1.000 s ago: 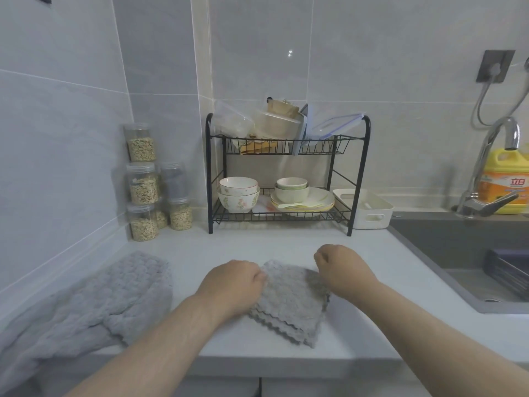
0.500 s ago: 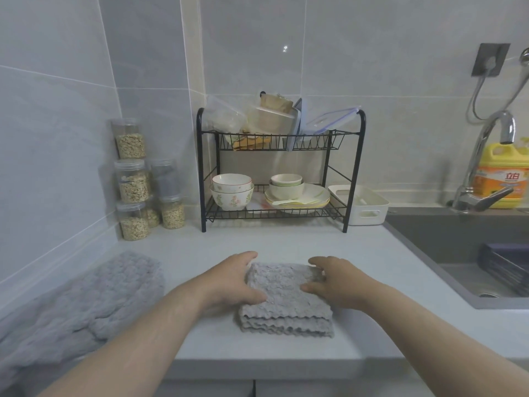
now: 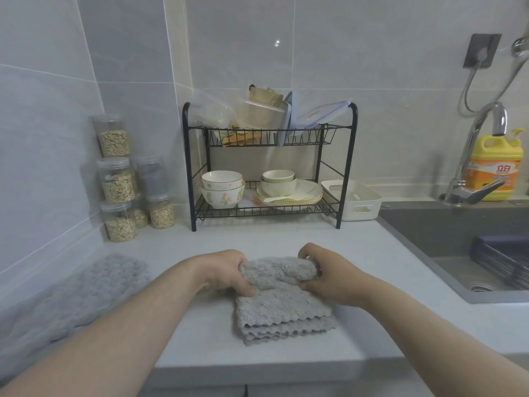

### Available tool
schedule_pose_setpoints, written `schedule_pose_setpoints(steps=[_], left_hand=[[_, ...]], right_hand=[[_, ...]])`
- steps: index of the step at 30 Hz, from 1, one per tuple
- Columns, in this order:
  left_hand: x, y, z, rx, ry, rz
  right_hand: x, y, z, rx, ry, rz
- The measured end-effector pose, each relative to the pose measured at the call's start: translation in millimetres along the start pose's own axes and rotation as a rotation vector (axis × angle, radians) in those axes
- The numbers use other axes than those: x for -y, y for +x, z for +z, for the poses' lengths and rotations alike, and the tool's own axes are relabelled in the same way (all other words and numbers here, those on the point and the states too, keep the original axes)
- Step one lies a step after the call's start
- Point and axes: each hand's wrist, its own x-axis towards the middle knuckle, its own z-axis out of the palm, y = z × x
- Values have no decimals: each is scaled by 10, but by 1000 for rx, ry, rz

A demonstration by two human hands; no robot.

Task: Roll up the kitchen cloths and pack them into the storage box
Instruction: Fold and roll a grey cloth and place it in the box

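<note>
A folded grey kitchen cloth lies on the white counter in front of me, its scalloped edges toward me. Its far edge is rolled into a short tube. My left hand grips the left end of that roll, fingers curled over it. My right hand grips the right end the same way. A white storage box with handle slots stands at the back, right of the dish rack; nothing shows above its rim. A second, larger grey cloth lies loose at the counter's left.
A black two-tier dish rack with bowls, plates and containers stands at the back. Clear jars of grain are stacked by the left wall. A sink, tap and yellow detergent bottle are on the right.
The cloth has been squared up flat on the counter, and both hands have now curled over its far edge and turned it into the start of a roll.
</note>
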Motion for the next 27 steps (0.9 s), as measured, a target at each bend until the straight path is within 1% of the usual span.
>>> schedule_pose_setpoints(steps=[2, 4, 6, 8, 10, 12, 15, 18, 21, 25, 27], left_hand=[[-6, -12, 45, -81, 74, 77], [-41, -74, 106, -251, 176, 203], [-52, -161, 185, -396, 298, 329], [-26, -219, 248, -473, 415, 391], [25, -231, 307, -515, 488, 432], [66, -248, 351, -527, 504, 461], [118, -295, 356, -490, 479, 460], [124, -406, 363, -441, 510, 497], [109, -519, 423, -421, 601, 519], [132, -564, 443, -427, 711, 514], [154, -576, 461, -436, 735, 513]], right_hand=[[-31, -28, 32, -77, 102, 40], [-54, -55, 35, -120, 107, 57], [-91, -75, 27, -147, 88, 21], [-119, -122, 10, -143, 154, 21], [-130, -197, 3, -74, 237, 23], [-132, -259, 33, -38, 171, 6], [-140, -308, 95, -162, 105, -35], [-128, -354, 97, -182, 13, -46], [-111, -407, 55, -154, -79, -40], [-23, -545, -40, 0, -81, -79], [39, -630, -75, -16, -100, -110]])
